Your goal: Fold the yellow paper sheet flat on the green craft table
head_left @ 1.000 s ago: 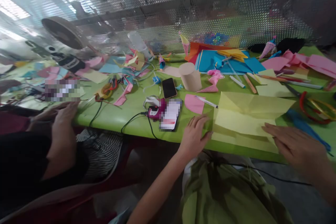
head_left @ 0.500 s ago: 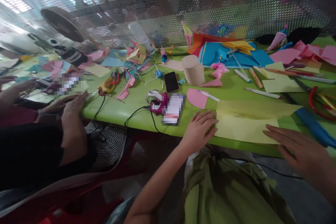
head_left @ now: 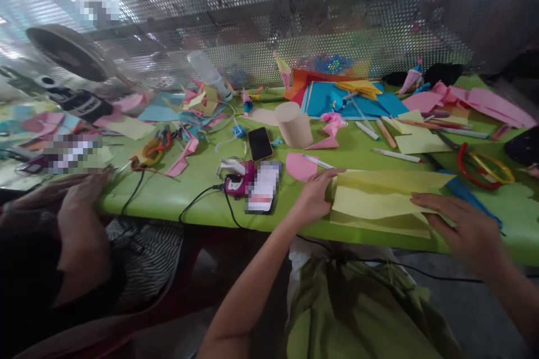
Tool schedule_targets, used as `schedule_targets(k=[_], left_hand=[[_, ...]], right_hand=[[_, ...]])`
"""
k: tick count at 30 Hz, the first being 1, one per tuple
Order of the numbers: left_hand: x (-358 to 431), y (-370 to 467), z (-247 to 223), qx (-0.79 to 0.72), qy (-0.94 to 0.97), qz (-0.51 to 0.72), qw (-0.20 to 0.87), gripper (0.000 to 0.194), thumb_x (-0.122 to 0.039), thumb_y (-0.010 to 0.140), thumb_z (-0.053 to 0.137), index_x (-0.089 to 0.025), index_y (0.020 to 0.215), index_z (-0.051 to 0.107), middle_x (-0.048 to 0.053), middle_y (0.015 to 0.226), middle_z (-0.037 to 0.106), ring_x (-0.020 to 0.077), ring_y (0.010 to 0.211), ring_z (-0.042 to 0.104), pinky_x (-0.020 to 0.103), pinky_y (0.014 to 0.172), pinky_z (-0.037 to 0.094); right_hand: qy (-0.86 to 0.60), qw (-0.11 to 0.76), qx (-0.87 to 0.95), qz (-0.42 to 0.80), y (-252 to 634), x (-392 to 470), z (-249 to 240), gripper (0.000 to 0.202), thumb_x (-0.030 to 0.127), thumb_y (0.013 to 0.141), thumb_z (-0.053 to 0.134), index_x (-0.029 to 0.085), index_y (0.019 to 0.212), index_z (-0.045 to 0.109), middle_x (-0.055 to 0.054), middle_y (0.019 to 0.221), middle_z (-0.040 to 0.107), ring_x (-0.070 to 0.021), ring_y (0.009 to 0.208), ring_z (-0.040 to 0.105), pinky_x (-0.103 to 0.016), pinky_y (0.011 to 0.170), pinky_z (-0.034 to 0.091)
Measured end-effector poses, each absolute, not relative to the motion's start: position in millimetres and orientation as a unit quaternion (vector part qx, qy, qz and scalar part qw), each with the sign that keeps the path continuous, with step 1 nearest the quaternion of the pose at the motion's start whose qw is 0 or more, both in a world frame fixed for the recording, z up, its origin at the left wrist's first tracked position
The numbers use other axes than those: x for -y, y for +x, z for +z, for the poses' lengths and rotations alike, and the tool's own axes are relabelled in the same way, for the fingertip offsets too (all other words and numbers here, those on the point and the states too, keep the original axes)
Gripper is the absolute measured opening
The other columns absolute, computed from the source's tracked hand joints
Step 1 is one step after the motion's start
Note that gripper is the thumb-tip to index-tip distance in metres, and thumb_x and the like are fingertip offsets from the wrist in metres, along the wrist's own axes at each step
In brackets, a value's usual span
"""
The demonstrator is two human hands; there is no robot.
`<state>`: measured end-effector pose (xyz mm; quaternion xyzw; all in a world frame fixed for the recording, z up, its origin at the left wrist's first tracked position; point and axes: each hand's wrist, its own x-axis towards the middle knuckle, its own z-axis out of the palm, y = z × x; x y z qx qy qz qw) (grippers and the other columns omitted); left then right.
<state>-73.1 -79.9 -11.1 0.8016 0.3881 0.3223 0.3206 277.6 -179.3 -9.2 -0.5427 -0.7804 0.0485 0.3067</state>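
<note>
Pressing flat, both open hands, left hand point(head_left: 314, 196) and right hand point(head_left: 463, 224), pin the yellow paper point(head_left: 379, 202), lengthwise along the tabletop's point(head_left: 189, 190) near edge.

Phone point(head_left: 259, 143): laid flat near the table's middle.
Paper cylinder point(head_left: 293, 124): stood upright just right of it.
Pink half-circle point(head_left: 300, 166): laid toward the near edge.
Blue sheets point(head_left: 357, 105): stacked at the far edge.
Fan point(head_left: 67, 52): placed at the far left corner.

One folded yellow paper sheet point(head_left: 381, 202), one black phone point(head_left: 260, 143), one cardboard roll point(head_left: 294, 124), one pink paper circle point(head_left: 300, 166), two red-handled scissors point(head_left: 484, 165) point(head_left: 152, 148), one clear bottle point(head_left: 205, 69).
</note>
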Motion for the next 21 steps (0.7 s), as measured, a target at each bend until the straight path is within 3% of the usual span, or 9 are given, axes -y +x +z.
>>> schedule_targets(k=[4,6,12,21], left_hand=[[68,-58,-21,-0.43,0.661,0.425,0.445,0.028,-0.023,0.086,0.071,-0.018,0.113,0.066,0.009,0.108,0.074,0.0239,0.101,0.068,0.035,0.09,0.053],[62,-53,-26,-0.444,0.589,0.456,0.499,0.019,-0.028,0.088,0.073,-0.017,0.101,0.065,0.004,0.09,0.07,0.0191,0.085,0.065,0.03,0.08,0.051],[56,-53,-36,-0.452,0.519,0.488,0.536,0.038,-0.032,0.085,0.079,-0.016,0.116,0.065,0.004,0.092,0.07,0.0174,0.085,0.065,0.029,0.079,0.05],[76,-56,-21,-0.418,0.476,0.523,0.57,0.039,-0.03,0.084,0.078,-0.018,0.118,0.064,0.005,0.102,0.074,0.0176,0.095,0.068,0.029,0.088,0.053]], right_hand=[[-0.617,0.366,0.692,0.078,272,164,-3,0.023,0.041,0.1,0.066,0.033,0.119,0.076,-0.001,0.115,0.082,-0.0248,0.097,0.078,-0.038,0.089,0.06],[-0.638,0.397,0.654,0.081,269,154,-1,0.033,0.046,0.098,0.069,0.031,0.126,0.074,-0.004,0.119,0.081,-0.0247,0.095,0.077,-0.039,0.09,0.06],[-0.64,0.41,0.638,0.124,274,131,-11,0.066,0.051,0.093,0.073,0.033,0.153,0.052,-0.013,0.149,0.063,-0.0284,0.112,0.072,-0.046,0.099,0.059],[-0.627,0.413,0.567,0.338,270,127,-20,0.066,0.054,0.094,0.071,0.034,0.154,0.05,-0.012,0.151,0.063,-0.0293,0.113,0.072,-0.038,0.081,0.065]])
